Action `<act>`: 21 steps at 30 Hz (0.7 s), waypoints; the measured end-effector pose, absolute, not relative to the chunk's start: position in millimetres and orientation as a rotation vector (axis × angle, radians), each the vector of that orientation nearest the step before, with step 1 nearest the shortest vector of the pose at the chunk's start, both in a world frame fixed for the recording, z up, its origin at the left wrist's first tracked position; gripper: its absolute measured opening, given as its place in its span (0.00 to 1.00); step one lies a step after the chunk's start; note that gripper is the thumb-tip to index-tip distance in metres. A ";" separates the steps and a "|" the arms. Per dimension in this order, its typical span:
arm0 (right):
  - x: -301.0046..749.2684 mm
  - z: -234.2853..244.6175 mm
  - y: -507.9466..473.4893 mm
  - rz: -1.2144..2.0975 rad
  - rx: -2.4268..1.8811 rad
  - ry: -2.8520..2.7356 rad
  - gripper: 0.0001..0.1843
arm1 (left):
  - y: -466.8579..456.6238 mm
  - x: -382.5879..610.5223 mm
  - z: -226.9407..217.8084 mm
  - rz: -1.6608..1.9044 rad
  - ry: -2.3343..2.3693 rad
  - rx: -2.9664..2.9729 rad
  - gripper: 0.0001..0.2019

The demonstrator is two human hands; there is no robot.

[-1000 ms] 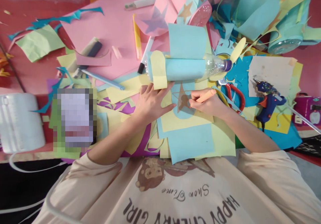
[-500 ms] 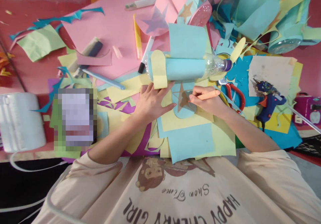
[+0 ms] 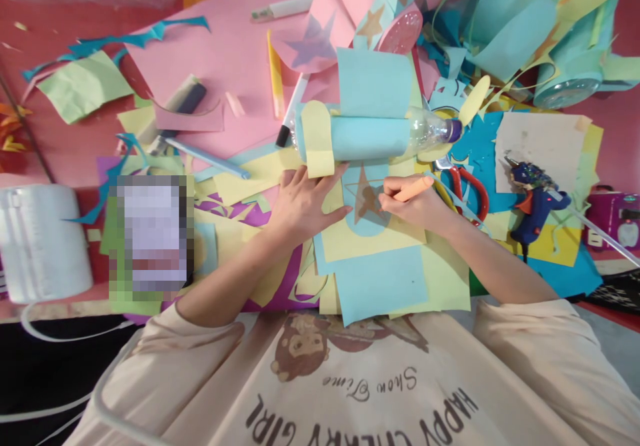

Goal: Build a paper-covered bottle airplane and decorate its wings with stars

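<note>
My right hand (image 3: 407,199) is closed round an orange marker (image 3: 416,189), its lower end against a star (image 3: 366,196) coloured orange-brown. The star lies on a light blue rounded paper piece (image 3: 367,227), which rests on pale yellow paper (image 3: 333,249). Part of the star is covered by my fingers. My left hand (image 3: 305,199) lies flat with fingers spread, its thumb and fingertips at the left side of the blue piece. Just beyond both hands, a plastic bottle (image 3: 430,128) wrapped in light blue paper lies on its side, a pale yellow strip (image 3: 319,141) across its left part.
Red-handled scissors (image 3: 473,193) and a blue glue gun (image 3: 540,206) lie to the right. A blurred-out phone (image 3: 153,236) and a white case (image 3: 45,243) sit on the left. Several markers and paper scraps spread across the pink sheet (image 3: 225,53).
The orange marker's top has tilted slightly up and to the left as my right hand shifted a little. My left hand stays in place.
</note>
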State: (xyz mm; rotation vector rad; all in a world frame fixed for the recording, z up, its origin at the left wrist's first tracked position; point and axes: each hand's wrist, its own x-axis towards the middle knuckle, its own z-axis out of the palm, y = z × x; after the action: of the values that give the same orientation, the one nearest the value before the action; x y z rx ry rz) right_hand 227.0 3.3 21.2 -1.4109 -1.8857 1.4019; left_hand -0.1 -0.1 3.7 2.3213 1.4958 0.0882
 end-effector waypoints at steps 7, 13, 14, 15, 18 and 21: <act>226.5 22.6 4.9 1.218 -1.392 -1.916 0.18 | 0.1 0.3 3.5 0.076 1.489 2.309 0.33; 227.1 21.6 4.5 1.174 -1.375 -1.947 0.17 | 0.3 0.4 4.7 0.073 1.491 2.309 0.33; 227.2 21.7 4.2 1.174 -1.393 -1.941 0.17 | 0.3 0.3 4.7 0.070 1.490 2.307 0.33; 227.3 22.0 4.0 1.182 -1.415 -1.931 0.17 | 0.4 0.2 4.8 0.065 1.490 2.304 0.33; 227.4 23.0 3.2 1.263 -1.465 -1.892 0.17 | 0.6 0.3 5.5 0.054 1.491 2.295 0.33; 227.5 23.8 2.7 1.353 -1.464 -1.874 0.17 | 0.6 0.8 6.5 0.063 1.496 2.298 0.33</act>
State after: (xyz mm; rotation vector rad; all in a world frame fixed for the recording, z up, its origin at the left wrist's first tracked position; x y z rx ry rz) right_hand 227.5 2.7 23.8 -1.4642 -1.8742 1.3532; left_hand 0.8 0.6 6.5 2.2980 1.4963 0.0633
